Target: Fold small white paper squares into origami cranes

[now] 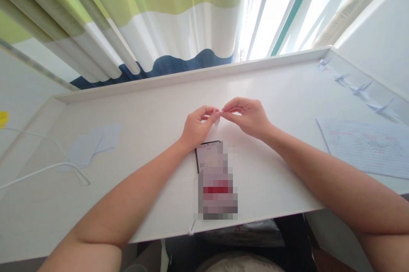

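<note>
Over the middle of the white desk, both hands meet at a small white piece of folded paper [217, 122]. My left hand [200, 125] pinches it between thumb and fingers from the left. My right hand [246, 114] grips its upper edge from the right, with thumb and fingertips pressed together. Fingers cover most of the paper, so its exact shape is hidden. Just below my left hand lies a phone [209, 155] with digits on its lit screen; its lower part is blurred out.
Several small folded paper figures [359, 89] line the desk's right side, above a handwritten lined sheet [367, 146]. Loose white paper pieces [87, 146] lie at the left, near a white cable [54, 168]. A raised rim [191, 78] borders the back, below curtains [179, 29].
</note>
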Tool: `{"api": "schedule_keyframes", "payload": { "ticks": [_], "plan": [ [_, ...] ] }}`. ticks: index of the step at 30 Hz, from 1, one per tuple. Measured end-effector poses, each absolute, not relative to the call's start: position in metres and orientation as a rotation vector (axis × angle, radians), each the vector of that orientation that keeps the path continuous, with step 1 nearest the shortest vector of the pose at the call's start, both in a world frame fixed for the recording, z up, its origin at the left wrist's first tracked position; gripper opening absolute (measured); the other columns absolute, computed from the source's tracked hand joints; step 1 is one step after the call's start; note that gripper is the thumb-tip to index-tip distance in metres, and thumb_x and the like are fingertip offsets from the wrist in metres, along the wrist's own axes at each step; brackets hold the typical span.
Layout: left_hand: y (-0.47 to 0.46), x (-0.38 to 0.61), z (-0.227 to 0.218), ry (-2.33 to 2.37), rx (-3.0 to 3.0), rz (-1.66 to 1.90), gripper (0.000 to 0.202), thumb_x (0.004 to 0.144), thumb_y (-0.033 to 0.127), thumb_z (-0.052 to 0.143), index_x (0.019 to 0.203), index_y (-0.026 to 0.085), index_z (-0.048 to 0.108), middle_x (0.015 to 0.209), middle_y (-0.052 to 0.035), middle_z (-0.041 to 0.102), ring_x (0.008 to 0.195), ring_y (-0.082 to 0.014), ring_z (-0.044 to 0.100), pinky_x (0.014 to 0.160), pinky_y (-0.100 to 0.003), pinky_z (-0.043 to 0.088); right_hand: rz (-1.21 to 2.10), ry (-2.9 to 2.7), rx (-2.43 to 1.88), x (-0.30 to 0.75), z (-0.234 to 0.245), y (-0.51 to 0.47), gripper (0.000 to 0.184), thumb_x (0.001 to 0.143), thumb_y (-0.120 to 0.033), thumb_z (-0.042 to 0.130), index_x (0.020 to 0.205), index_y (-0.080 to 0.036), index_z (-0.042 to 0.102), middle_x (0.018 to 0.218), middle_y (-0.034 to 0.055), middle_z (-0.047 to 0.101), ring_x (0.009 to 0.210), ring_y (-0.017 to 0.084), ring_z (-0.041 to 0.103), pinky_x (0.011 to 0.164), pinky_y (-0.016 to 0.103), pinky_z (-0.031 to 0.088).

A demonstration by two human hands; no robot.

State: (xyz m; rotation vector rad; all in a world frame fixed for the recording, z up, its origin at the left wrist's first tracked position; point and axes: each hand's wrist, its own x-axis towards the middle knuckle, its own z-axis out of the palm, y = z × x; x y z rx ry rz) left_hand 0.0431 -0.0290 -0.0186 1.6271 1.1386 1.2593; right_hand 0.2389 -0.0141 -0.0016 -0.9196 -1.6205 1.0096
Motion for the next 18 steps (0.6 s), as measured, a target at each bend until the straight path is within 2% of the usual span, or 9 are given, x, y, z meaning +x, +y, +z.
{"api": "schedule_keyframes", "payload": {
  "ticks": [6,10,18],
  "plan": [
    [-0.0278,0.0418,-0.0204,1.192,1.654,1.328,0.023,0.091,0.048,0.081,0.094,0.025,0.083,0.098,-0.0052,0.084,0.092,-0.0209,0.075,0.085,-0.036,0.059,1.224,-1.478,-0.935,0.2396,0.0038,-0.0131,0.032,0.075,-0.046,0.09,0.087,-0.022,0.073,0.085,0.0033,0.077,0.081,0.02,0.072,0.081,0.042,0.063],
    [-0.0293,0.0421,-0.0195,1.21,1.731,1.347,0.022,0.093,0.048,0.079,0.093,0.026,0.083,0.097,-0.0038,0.084,0.09,-0.0203,0.075,0.081,-0.035,0.057,1.253,-1.491,-0.943,0.2412,0.0039,-0.0113,0.031,0.078,-0.046,0.089,0.089,-0.022,0.072,0.085,0.0027,0.074,0.078,0.018,0.069,0.078,0.041,0.061],
    [-0.0302,0.0411,-0.019,1.19,1.841,1.372,0.013,0.096,0.038,0.076,0.094,0.027,0.083,0.095,-0.0026,0.083,0.087,-0.0187,0.074,0.079,-0.033,0.054,1.273,-1.487,-0.946,0.2413,0.0043,-0.0105,0.026,0.076,-0.037,0.088,0.086,-0.022,0.069,0.081,0.0013,0.073,0.076,0.018,0.068,0.076,0.039,0.058]
  ]
}}
